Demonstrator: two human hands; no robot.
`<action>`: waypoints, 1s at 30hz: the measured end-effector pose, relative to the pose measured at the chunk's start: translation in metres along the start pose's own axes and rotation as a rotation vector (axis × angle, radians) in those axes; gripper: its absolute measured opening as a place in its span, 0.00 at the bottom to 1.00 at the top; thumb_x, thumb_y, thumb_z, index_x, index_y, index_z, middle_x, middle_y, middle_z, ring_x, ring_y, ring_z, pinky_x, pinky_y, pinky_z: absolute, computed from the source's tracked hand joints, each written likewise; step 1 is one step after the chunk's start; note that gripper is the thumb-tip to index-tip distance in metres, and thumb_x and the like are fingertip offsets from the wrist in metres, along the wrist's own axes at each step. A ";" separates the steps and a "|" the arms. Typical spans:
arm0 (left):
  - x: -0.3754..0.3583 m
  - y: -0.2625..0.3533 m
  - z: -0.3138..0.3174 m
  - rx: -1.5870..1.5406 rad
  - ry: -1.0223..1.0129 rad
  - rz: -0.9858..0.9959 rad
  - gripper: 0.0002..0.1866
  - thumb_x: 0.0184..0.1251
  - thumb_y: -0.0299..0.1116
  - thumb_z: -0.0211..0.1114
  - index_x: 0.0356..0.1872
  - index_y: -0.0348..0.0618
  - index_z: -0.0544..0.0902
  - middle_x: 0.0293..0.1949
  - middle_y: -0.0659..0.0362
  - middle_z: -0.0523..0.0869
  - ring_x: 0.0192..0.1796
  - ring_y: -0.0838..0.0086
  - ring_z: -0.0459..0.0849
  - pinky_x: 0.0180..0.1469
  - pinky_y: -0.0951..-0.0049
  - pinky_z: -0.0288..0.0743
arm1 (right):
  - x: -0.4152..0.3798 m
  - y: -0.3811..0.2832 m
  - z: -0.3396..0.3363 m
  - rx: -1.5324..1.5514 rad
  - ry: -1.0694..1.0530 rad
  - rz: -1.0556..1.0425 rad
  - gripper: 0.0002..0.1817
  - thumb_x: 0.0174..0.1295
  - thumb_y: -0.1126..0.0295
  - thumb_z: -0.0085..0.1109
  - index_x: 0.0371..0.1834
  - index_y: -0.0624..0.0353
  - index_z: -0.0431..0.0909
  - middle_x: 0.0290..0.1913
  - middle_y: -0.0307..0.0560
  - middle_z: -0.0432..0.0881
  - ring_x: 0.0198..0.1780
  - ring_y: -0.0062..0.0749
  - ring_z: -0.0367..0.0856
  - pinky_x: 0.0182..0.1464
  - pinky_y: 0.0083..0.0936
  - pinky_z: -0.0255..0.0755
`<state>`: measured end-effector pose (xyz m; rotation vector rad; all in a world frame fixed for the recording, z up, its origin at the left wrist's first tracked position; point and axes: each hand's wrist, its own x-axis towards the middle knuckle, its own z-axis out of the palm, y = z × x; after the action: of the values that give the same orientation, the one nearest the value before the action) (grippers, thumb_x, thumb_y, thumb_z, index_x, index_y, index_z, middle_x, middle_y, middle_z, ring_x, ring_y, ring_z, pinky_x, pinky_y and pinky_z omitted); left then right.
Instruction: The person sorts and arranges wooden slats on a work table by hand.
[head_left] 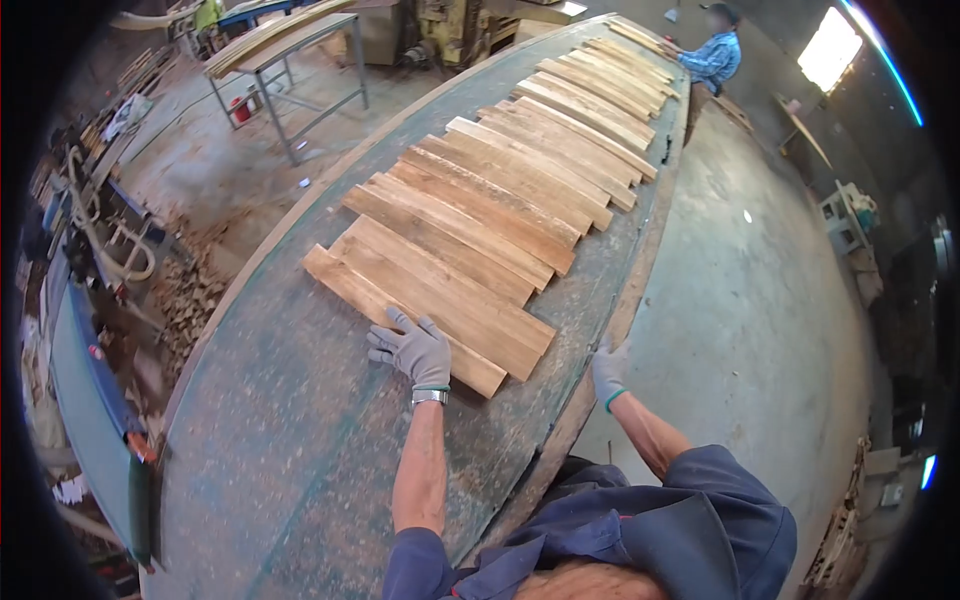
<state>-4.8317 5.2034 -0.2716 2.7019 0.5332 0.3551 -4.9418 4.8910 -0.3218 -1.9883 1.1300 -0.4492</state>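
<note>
Many wooden boards (pixel 470 200) lie side by side in a long row on a worn greenish table (pixel 300 430). My left hand (pixel 412 352), in a grey glove with a watch at the wrist, rests with fingers spread on the nearest board (pixel 355 290) and the table beside it. My right hand (pixel 609 370), gloved in grey too, is at the table's right edge, apart from the boards. Its fingers are partly hidden at the edge, so their grip is unclear.
A person in a blue shirt (pixel 712 58) is at the far end of the table. A metal-legged stand (pixel 300 85) holds long boards at the upper left. Wood scraps (pixel 190 300) lie on the floor left. A grey floor (pixel 745 290) extends right.
</note>
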 end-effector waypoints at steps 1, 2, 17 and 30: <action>0.005 0.009 0.007 -0.027 -0.005 0.013 0.36 0.74 0.50 0.50 0.76 0.40 0.59 0.72 0.22 0.52 0.75 0.24 0.47 0.72 0.26 0.36 | -0.006 -0.002 -0.002 -0.005 -0.004 -0.001 0.40 0.72 0.52 0.52 0.77 0.68 0.50 0.72 0.74 0.65 0.72 0.64 0.64 0.73 0.40 0.59; 0.011 0.019 0.014 -0.056 -0.008 0.024 0.36 0.74 0.49 0.50 0.76 0.41 0.58 0.71 0.20 0.50 0.74 0.22 0.45 0.72 0.25 0.35 | -0.010 -0.005 -0.004 -0.011 -0.007 -0.006 0.40 0.72 0.53 0.53 0.77 0.69 0.50 0.72 0.73 0.65 0.72 0.64 0.64 0.73 0.40 0.59; 0.061 0.169 0.094 0.019 -0.063 0.017 0.32 0.76 0.50 0.47 0.78 0.52 0.60 0.70 0.17 0.50 0.72 0.17 0.45 0.71 0.27 0.38 | -0.045 -0.018 -0.019 0.028 -0.068 -0.033 0.38 0.72 0.60 0.54 0.76 0.73 0.49 0.66 0.77 0.69 0.67 0.64 0.71 0.68 0.42 0.64; 0.095 0.126 0.089 -0.252 -0.460 0.551 0.42 0.70 0.59 0.55 0.77 0.41 0.61 0.76 0.39 0.59 0.80 0.47 0.50 0.79 0.52 0.42 | -0.066 -0.007 -0.019 0.218 -0.122 0.026 0.45 0.69 0.57 0.58 0.77 0.75 0.45 0.68 0.79 0.67 0.69 0.67 0.68 0.70 0.43 0.62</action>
<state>-4.6793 5.1069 -0.2864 2.5159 -0.3674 -0.0692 -4.9854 4.9392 -0.2992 -1.7842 0.9865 -0.4132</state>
